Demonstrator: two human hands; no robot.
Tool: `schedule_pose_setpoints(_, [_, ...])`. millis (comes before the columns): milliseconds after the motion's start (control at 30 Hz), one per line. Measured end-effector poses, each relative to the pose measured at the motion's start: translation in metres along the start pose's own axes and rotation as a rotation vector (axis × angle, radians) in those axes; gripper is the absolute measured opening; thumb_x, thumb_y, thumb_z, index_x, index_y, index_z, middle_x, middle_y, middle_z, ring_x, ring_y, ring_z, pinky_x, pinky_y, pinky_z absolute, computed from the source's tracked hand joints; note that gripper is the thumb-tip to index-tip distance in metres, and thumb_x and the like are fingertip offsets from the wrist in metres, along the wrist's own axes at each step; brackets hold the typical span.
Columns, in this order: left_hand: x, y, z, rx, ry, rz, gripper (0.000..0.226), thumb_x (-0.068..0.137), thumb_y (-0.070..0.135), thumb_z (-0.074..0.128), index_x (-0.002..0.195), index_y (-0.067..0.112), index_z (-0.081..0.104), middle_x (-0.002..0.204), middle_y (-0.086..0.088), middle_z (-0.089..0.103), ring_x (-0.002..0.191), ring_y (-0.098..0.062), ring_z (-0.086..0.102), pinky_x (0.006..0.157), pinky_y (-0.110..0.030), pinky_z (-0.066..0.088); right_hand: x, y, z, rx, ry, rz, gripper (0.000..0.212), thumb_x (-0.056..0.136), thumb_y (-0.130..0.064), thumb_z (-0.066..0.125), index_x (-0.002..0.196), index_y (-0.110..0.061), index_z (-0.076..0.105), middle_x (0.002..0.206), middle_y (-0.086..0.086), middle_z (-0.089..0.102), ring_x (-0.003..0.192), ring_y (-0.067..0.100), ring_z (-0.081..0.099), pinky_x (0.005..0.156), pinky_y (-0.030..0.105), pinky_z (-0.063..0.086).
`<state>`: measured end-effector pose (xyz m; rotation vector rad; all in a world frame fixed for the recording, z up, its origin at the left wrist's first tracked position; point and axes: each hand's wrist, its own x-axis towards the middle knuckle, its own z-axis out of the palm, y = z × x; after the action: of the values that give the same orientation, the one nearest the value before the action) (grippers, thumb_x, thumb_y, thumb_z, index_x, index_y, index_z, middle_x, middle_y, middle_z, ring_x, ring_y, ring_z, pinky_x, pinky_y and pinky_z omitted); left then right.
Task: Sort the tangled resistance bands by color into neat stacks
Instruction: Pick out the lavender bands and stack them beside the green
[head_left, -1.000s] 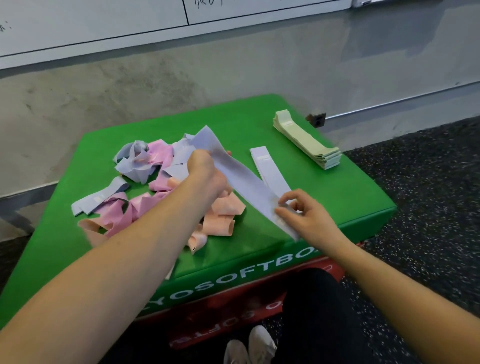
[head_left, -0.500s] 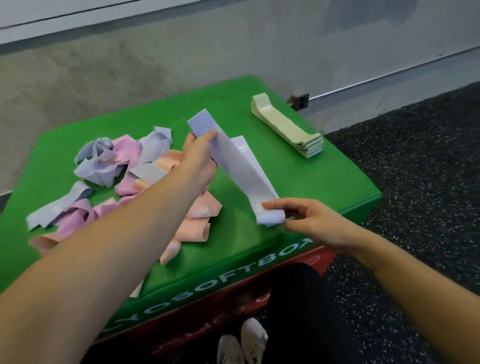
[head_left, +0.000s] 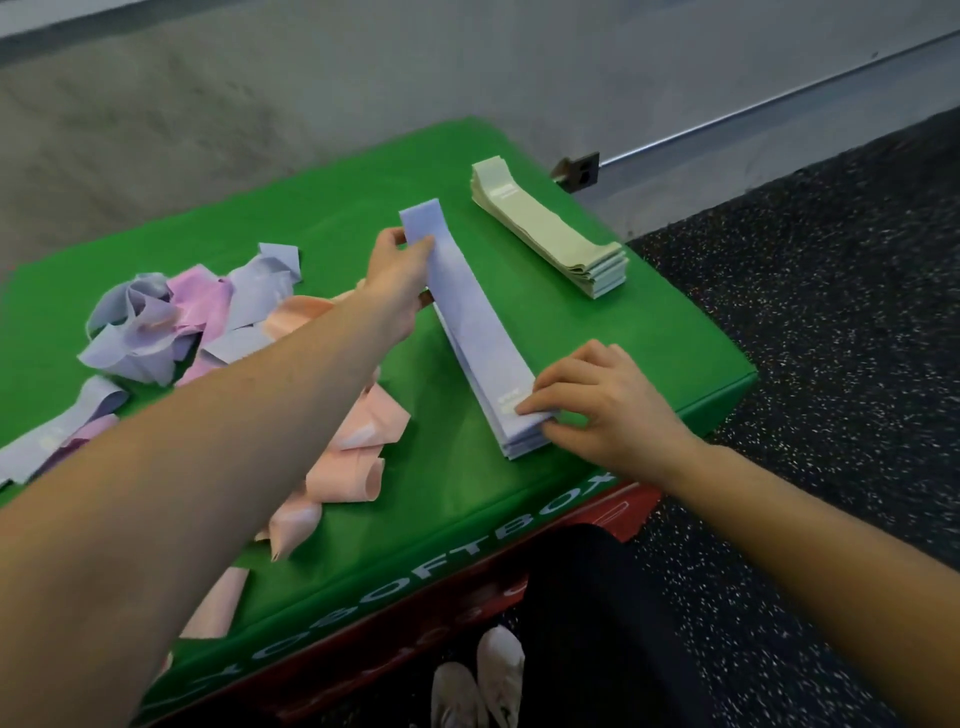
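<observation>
A lavender band (head_left: 470, 317) lies stretched flat on a small lavender stack on the green soft box (head_left: 332, 208). My left hand (head_left: 397, 278) pinches its raised far end. My right hand (head_left: 597, 402) pinches its near end down on the stack near the box's front edge. A neat stack of pale green bands (head_left: 550, 236) sits at the back right. To the left lies a tangled heap of lavender (head_left: 135, 332), pink (head_left: 200, 304) and peach bands (head_left: 358, 457); my left forearm hides part of it.
The green box rests on a red box (head_left: 618, 514) against a grey wall. Dark speckled rubber floor (head_left: 831, 312) lies to the right. A small metal bracket (head_left: 576, 171) is fixed to the wall behind the green stack. My shoes (head_left: 478, 680) show below.
Both hands carried the lavender band to the right and lowered it onto the lavender stack. It hung in the air before; its near end now lies on the stack.
</observation>
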<state>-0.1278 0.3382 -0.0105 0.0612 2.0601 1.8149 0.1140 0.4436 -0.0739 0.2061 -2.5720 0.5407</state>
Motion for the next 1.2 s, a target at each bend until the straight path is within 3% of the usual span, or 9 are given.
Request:
schedule_pose_setpoints(233, [0.022,-0.014,0.001,0.067,0.017,0.022,0.031,0.100,0.012,0.059,0.129,0.012,0.049,0.112,-0.003,0.062,0.094,-0.015,0.065,0.069,-0.031,0.058,0.001,0.015,0.013,0.083,-0.117,-0.023,0.018,0.091,-0.040,0.062,0.096,-0.027,0.073,0.096,-0.012,0.072,0.088,0.013,0.056,0.073,0.036,0.047])
schedule_pose_setpoints(367, [0.035,-0.018,0.001,0.107,0.035,0.033,0.034,0.098,0.014,0.063,0.129,0.018,0.049,0.113,-0.003,0.062,0.098,-0.018,0.065,0.069,-0.030,0.057,-0.007,0.023,0.018,0.164,-0.132,0.001,0.020,0.093,-0.040,0.066,0.099,-0.024,0.077,0.104,-0.010,0.070,0.091,0.012,0.059,0.078,0.038,0.049])
schedule_pose_setpoints(600, [0.058,-0.025,0.001,0.314,0.044,0.145,0.014,0.099,0.012,0.059,0.113,0.016,0.057,0.115,-0.004,0.063,0.091,-0.014,0.061,0.055,-0.016,0.045,-0.010,0.028,0.024,0.157,-0.090,-0.046,0.020,0.094,-0.039,0.068,0.104,-0.025,0.076,0.108,-0.009,0.069,0.093,0.013,0.060,0.076,0.036,0.048])
schedule_pose_setpoints(667, [0.063,-0.028,-0.001,0.326,0.045,0.139,0.018,0.098,0.011,0.061,0.115,0.016,0.057,0.111,-0.001,0.063,0.087,-0.012,0.062,0.059,-0.018,0.048,-0.011,0.028,0.025,0.147,-0.075,-0.079,0.016,0.093,-0.037,0.070,0.103,-0.025,0.075,0.107,-0.009,0.069,0.091,0.013,0.061,0.074,0.032,0.046])
schedule_pose_setpoints(800, [0.076,-0.037,-0.007,0.443,0.091,0.173,0.018,0.097,0.009,0.058,0.112,0.016,0.065,0.104,0.000,0.065,0.089,-0.017,0.059,0.082,-0.029,0.053,-0.013,0.030,0.028,0.135,-0.054,-0.118,0.013,0.093,-0.033,0.070,0.100,-0.023,0.076,0.108,-0.006,0.068,0.091,0.014,0.058,0.076,0.029,0.044])
schedule_pose_setpoints(900, [0.080,-0.042,-0.011,0.522,0.125,0.181,0.027,0.097,0.007,0.054,0.118,0.014,0.069,0.103,0.000,0.065,0.087,-0.016,0.056,0.085,-0.030,0.050,-0.014,0.032,0.031,0.136,-0.033,-0.096,0.016,0.094,-0.032,0.070,0.102,-0.021,0.076,0.104,-0.003,0.066,0.088,0.016,0.056,0.074,0.036,0.047])
schedule_pose_setpoints(967, [0.079,-0.043,-0.011,0.568,0.121,0.196,0.028,0.097,0.008,0.055,0.121,0.014,0.068,0.108,0.000,0.064,0.090,-0.016,0.057,0.086,-0.029,0.050,-0.014,0.032,0.031,0.134,-0.037,-0.095,0.016,0.093,-0.032,0.070,0.103,-0.021,0.076,0.099,-0.004,0.066,0.086,0.014,0.056,0.072,0.033,0.047])
schedule_pose_setpoints(1133, [0.077,-0.042,-0.009,0.718,0.058,0.227,0.036,0.099,0.017,0.054,0.135,0.016,0.061,0.087,0.004,0.062,0.053,-0.013,0.043,0.051,-0.025,0.038,-0.013,0.030,0.028,0.130,-0.046,-0.092,0.009,0.091,-0.028,0.073,0.097,-0.021,0.073,0.097,-0.005,0.066,0.085,0.012,0.059,0.074,0.021,0.036])
schedule_pose_setpoints(1200, [0.075,-0.040,-0.008,0.835,0.005,0.254,0.041,0.099,0.017,0.052,0.140,0.018,0.055,0.111,-0.004,0.062,0.051,-0.012,0.040,0.047,-0.025,0.035,-0.014,0.029,0.029,0.124,-0.041,-0.093,0.011,0.091,-0.031,0.073,0.096,-0.021,0.074,0.097,-0.004,0.065,0.085,0.013,0.059,0.073,0.024,0.039])
